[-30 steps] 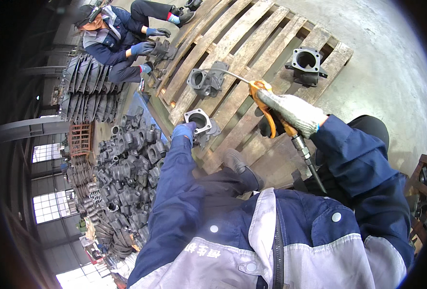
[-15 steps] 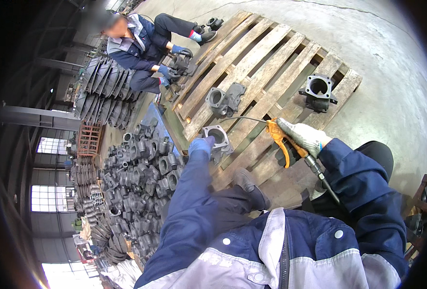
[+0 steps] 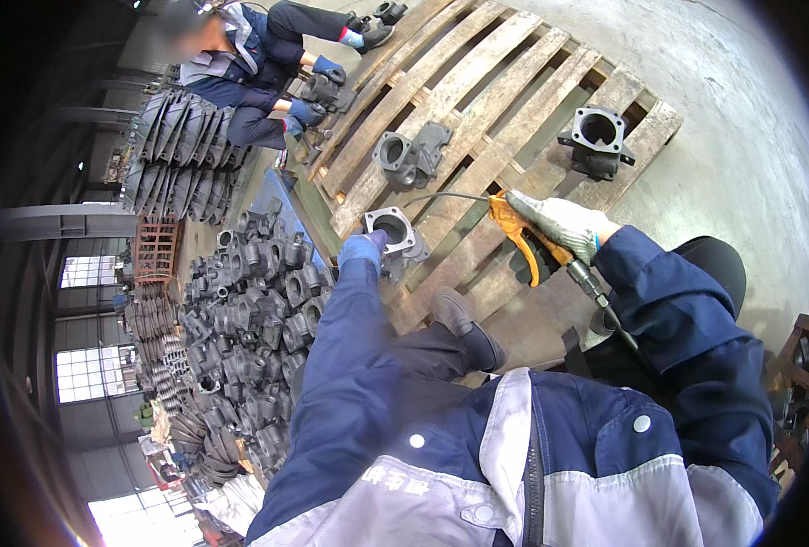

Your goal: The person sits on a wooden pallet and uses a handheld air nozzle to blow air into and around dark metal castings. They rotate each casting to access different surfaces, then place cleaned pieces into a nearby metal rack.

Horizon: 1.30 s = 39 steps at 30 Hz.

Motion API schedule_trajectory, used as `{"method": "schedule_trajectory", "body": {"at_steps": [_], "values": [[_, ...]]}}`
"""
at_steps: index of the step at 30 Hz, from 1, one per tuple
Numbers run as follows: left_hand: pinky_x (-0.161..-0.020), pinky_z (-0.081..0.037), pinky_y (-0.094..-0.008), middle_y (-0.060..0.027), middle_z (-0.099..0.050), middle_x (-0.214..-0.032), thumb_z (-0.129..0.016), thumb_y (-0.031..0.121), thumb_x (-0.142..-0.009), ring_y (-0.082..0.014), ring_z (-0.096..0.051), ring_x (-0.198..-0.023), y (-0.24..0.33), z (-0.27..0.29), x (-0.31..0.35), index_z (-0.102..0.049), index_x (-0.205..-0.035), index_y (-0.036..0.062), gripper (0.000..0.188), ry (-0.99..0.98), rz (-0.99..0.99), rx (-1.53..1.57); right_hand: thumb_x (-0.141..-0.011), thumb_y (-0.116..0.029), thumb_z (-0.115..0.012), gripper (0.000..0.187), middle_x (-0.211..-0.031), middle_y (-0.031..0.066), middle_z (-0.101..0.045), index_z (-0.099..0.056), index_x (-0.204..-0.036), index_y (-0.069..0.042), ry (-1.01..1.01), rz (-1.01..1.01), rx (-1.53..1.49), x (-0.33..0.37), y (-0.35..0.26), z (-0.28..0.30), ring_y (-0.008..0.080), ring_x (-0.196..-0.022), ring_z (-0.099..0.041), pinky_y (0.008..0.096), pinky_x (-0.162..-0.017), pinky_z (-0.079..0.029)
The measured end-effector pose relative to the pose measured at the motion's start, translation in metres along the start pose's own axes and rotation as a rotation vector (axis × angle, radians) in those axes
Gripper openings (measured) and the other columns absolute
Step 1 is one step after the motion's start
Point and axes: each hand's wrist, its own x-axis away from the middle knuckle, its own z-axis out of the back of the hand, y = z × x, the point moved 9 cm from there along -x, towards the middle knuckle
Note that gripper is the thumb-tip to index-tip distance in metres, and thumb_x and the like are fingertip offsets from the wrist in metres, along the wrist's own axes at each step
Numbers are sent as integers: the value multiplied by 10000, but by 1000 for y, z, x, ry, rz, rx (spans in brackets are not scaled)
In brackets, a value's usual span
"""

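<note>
My left hand [image 3: 362,248], in a blue glove, is closed on the near rim of a grey metal casting [image 3: 408,221] with a square flange and a round bore. That casting rests at the near left edge of the wooden pallet [image 3: 514,109]. In a white knit glove, my right hand [image 3: 564,226] is wrapped round an orange air blow gun [image 3: 512,223]. Its thin nozzle tube points left, passing just above the casting's far side. A hose fitting runs from the gun's handle down beside my right forearm. Some fingers of both hands are hidden.
Two more castings stand on the pallet, one beyond my left hand [image 3: 412,155] and one at the far right [image 3: 597,141]. A large heap of castings [image 3: 249,319] lies left. Across the pallet a seated co-worker [image 3: 240,82] handles another casting.
The whole view has shifted slightly, so the pallet and castings sit further left and higher. Both hands keep their holds, and the blow gun stays level beside the casting.
</note>
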Motion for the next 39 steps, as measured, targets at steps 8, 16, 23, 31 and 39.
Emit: {"method": "schedule_trajectory", "body": {"at_steps": [8, 16, 23, 31, 39], "values": [[-1000, -470, -370, -162, -637, -1307, -608, 335, -742, -300, -614, -1211, 1, 0, 2, -507, -1424, 125, 721, -24, 18, 0, -974, -620, -479, 574, -828, 31, -670, -675, -991, -82, 12, 8, 120, -11, -2, -4, 107, -612, -618, 246, -570, -531], [-973, -483, -375, -165, -673, -1235, -599, 321, -738, -318, -639, -1155, 17, 3, 21, -532, -1392, 103, 693, -46, -60, 55, -982, -582, -494, 550, -850, 82, -668, -622, -1014, -48, -51, -7, -109, -19, 2, -12, 171, -669, -663, 303, -605, -584], [-1006, -472, -401, -184, -635, -1295, -614, 340, -734, -341, -606, -1207, 33, 13, 38, -543, -1380, 102, 692, 40, -70, -62, -968, -560, -526, 562, -933, 153, -694, -592, -1107, -20, -191, -62, -419, -25, 12, -22, 277, -723, -719, 424, -675, -642], [-924, -502, -415, -175, -706, -1134, -627, 338, -727, -334, -671, -1075, 47, 20, 55, -624, -1272, 115, 588, 82, -122, -105, -988, -515, -518, 540, -924, 160, -686, -562, -1152, -2, -183, 57, -396, -29, 7, -12, 280, -752, -715, 447, -683, -629], [-843, -524, -377, -142, -737, -1013, -649, 294, -728, -297, -709, -927, 52, 21, 60, -662, -1226, 97, 535, 95, -130, -1, -1030, -462, -467, 479, -935, 119, -692, -601, -1099, -8, -197, 24, -368, -30, 8, -6, 205, -751, -702, 323, -677, -611]]}}
